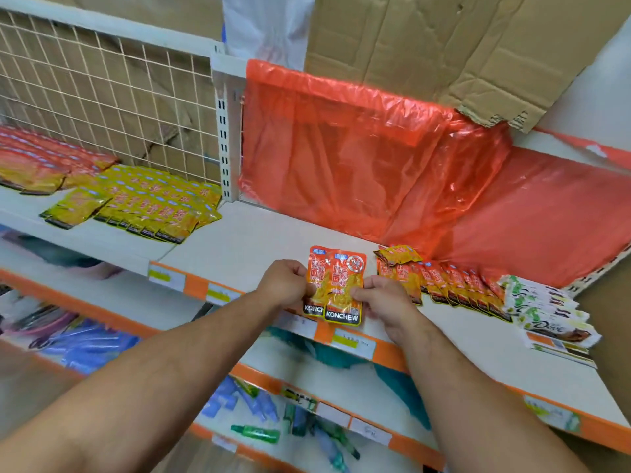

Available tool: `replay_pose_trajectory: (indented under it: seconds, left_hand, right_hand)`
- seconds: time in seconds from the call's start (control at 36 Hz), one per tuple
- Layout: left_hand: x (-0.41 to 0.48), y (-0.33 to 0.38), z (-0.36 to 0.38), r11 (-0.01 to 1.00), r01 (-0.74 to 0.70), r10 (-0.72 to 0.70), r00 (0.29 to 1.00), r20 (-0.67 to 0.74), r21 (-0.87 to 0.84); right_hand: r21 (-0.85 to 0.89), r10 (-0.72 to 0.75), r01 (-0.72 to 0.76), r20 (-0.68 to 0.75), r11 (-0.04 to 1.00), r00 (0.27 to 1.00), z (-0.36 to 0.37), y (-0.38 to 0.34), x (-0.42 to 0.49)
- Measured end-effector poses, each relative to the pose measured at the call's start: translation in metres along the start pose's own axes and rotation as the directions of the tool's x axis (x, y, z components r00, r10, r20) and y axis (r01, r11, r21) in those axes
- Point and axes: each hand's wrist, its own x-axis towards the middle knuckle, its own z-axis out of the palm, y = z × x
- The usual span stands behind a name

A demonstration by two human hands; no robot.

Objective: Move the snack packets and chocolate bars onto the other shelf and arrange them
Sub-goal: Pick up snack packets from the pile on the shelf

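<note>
Snack packets (336, 285), two orange ones marked KONCHEW and overlapping, sit in the centre of the frame, held just above the front edge of the white shelf (259, 240). The left hand (283, 285) pinches their left side with curled fingers, and the right hand (386, 298) grips the right side the same way. There may be more packets behind these two, but the view does not settle it. To their right, a row of orange packets (461, 285) lies fanned on the shelf, with chocolate bars (553, 315) stacked at the right edge. Yellow packets (153, 206) lie spread at middle left before a wire mesh (102, 80). A red plastic sheet (375, 158) drapes behind.
</note>
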Motion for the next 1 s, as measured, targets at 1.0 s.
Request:
replay_pose_trajectory:
  seconds: [1.0]
  left_hand:
    - [-0.033, -0.141, -0.447, 0.981, 0.091, -0.171, 0.814, -0.555, -0.169]
  right_hand:
    - [-0.120, -0.120, 0.216, 0.534, 0.969, 0.837, 0.478, -0.145, 0.008]
